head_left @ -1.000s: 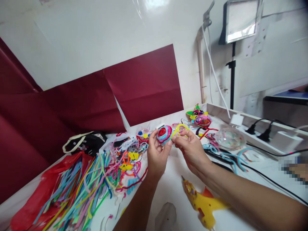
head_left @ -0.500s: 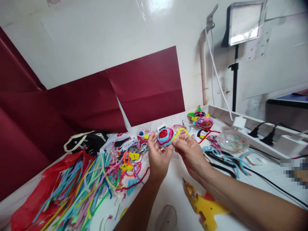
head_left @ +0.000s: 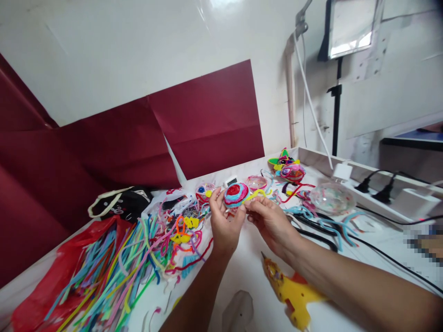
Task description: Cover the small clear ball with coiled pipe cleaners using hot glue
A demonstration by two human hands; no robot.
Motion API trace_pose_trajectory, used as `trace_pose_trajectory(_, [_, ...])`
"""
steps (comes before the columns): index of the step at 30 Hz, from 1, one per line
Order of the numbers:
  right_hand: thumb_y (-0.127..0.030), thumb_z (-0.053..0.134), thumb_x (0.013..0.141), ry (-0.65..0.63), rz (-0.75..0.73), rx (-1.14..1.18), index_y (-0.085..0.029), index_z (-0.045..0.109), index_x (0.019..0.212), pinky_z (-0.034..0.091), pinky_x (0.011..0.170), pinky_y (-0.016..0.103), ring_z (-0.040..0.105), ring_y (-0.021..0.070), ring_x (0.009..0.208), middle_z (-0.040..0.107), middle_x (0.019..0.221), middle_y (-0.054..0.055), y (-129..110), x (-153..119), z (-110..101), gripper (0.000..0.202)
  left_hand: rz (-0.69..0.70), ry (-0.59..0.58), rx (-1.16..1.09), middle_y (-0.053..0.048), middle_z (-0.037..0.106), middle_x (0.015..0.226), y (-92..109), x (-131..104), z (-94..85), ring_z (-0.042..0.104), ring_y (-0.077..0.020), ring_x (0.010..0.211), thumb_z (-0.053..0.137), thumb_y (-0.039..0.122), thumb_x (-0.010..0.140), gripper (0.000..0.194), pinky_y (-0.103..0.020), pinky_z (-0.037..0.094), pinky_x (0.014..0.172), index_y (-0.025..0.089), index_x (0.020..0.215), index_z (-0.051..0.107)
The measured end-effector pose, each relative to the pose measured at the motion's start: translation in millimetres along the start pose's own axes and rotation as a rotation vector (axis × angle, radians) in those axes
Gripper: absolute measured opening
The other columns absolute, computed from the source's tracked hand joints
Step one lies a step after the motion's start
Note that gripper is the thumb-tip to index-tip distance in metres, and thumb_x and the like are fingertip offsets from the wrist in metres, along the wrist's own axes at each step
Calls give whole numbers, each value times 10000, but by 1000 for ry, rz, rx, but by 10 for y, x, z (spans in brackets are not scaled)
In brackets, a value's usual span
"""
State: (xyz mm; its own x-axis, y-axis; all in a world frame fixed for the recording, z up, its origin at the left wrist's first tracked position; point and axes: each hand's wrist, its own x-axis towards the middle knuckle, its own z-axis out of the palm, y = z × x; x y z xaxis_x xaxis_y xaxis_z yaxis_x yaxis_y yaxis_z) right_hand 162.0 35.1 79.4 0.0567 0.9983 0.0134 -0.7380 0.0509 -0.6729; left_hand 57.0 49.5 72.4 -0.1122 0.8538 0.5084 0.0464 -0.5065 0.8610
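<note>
A round piece coiled from red, pink and light-blue fuzzy stems (head_left: 236,194) is held up over the white table, its red centre facing up. Fingers and thumb of my left hand (head_left: 225,221) grip it from the left and below. My right hand (head_left: 268,219) pinches a yellow fuzzy stem (head_left: 256,194) at the piece's right edge. Beneath my right forearm lies a yellow glue gun (head_left: 290,295), its nozzle pointing to the upper left.
Loose coloured stems (head_left: 138,267) on a red bag (head_left: 44,295) spread over the left. Behind stand a black pouch (head_left: 128,205) and a colourful figure (head_left: 287,166). A clear bowl (head_left: 332,199), cables and a power strip (head_left: 380,203) lie right.
The coiled piece is tilted flatter, its red centre turned more upward. The yellow stem now lies lower and straighter. The whole view has shifted slightly.
</note>
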Motion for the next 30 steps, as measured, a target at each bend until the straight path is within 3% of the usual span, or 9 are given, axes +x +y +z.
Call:
trace_pose_trajectory(5, [-224, 833, 529, -2, 26, 16, -181, 574, 631, 365, 584, 239, 501, 107, 615, 604, 613, -37, 10, -25, 3, 281, -18, 10, 23, -165, 524, 1390, 3, -6, -1, 569, -278, 1249, 690, 202, 756, 686, -366, 531, 932, 236, 1349, 345])
trace_pose_trajectory(11, [-223, 831, 537, -3, 38, 33, -181, 587, 614, 368, 592, 240, 515, 109, 627, 615, 609, -39, 31, -35, -3, 259, 10, 6, 47, -171, 492, 1429, -9, -6, -12, 532, -272, 1290, 677, 198, 769, 665, -401, 469, 1024, 222, 1349, 353])
trace_pose_trajectory(18, [-208, 830, 556, -14, 45, 49, -179, 590, 607, 364, 596, 234, 523, 105, 629, 606, 597, -48, 66, -27, -22, 248, 18, -22, -10, -165, 489, 1429, -26, -11, -41, 572, -270, 1236, 664, 211, 783, 657, -389, 500, 974, 225, 1360, 350])
trace_pose_trajectory(30, [-205, 836, 547, -9, 58, 78, -184, 610, 591, 388, 577, 225, 532, 109, 619, 621, 613, -31, 79, -34, -26, 232, -67, -32, -79, -156, 521, 1379, 91, -18, -26, 593, -263, 1204, 696, 214, 743, 691, -355, 513, 927, 231, 1349, 365])
